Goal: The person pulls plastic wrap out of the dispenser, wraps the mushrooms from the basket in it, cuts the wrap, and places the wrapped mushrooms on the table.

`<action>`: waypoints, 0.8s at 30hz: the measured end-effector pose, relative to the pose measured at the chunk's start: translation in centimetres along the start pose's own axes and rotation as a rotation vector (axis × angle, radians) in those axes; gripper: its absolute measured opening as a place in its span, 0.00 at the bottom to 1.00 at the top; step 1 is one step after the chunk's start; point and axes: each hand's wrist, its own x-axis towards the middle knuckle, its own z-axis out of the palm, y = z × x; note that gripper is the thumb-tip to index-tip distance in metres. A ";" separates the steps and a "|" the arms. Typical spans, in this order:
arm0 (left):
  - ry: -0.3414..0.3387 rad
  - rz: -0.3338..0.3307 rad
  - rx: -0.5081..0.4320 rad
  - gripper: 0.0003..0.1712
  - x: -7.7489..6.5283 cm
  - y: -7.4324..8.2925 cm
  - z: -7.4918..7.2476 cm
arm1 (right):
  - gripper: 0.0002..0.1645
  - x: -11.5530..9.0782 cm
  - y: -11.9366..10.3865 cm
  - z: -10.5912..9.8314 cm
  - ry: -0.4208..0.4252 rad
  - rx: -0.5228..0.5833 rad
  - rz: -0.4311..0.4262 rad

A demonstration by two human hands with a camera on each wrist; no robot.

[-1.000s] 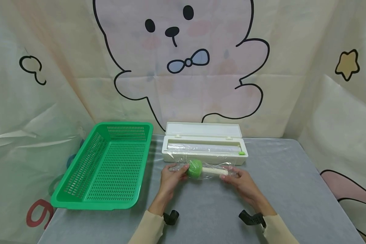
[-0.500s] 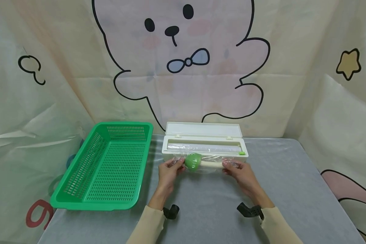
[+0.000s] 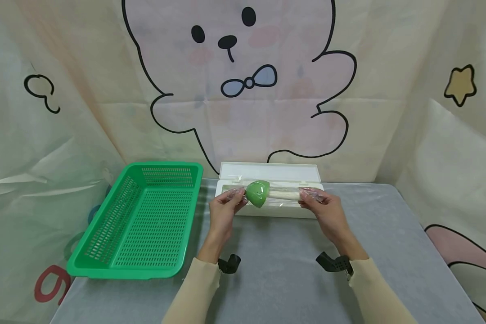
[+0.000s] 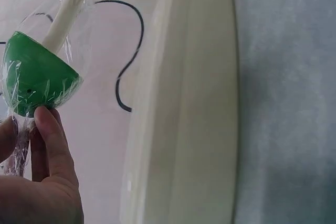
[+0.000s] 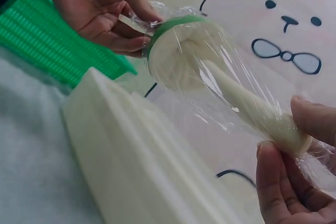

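A green-capped mushroom (image 3: 257, 193) with a long pale stem, which looks like a toy, is wrapped in clear cling film. It is held up sideways in front of the white cling film box (image 3: 275, 211). My left hand (image 3: 222, 210) pinches the bunched film at the cap end, as the left wrist view shows beside the green cap (image 4: 39, 74). At the stem end, my right hand (image 3: 327, 211) pinches the film and the stem tip between thumb and fingers. The cap's cream underside (image 5: 181, 59) shows through the film in the right wrist view.
The box's lid (image 3: 271, 171) stands raised at the back; the mushroom and hands partly cover its roll. On the left sits a green slotted basket (image 3: 125, 273). A grey cloth (image 3: 275, 265) covers the table, and a printed curtain (image 3: 291, 130) hangs behind.
Both hands have lifted the wrapped mushroom up and away from me, from in front of the box to across its opening. The film ends are drawn out straighter.
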 end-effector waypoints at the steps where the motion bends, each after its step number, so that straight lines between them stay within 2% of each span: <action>1: -0.003 0.008 -0.004 0.13 0.1 0.3 0.2 | 0.23 0.2 -0.3 0.0 0.003 0.002 -0.016; 9: 0.006 0.025 -0.055 0.11 0.8 1.7 1.4 | 0.18 1.5 -2.5 0.2 0.018 0.047 -0.071; 19: -0.006 0.052 -0.077 0.10 1.9 2.9 2.6 | 0.18 3.0 -4.1 0.2 0.025 0.108 -0.137; 24: -0.016 0.071 -0.087 0.10 2.1 3.6 3.1 | 0.15 3.4 -4.9 0.4 0.034 0.173 -0.170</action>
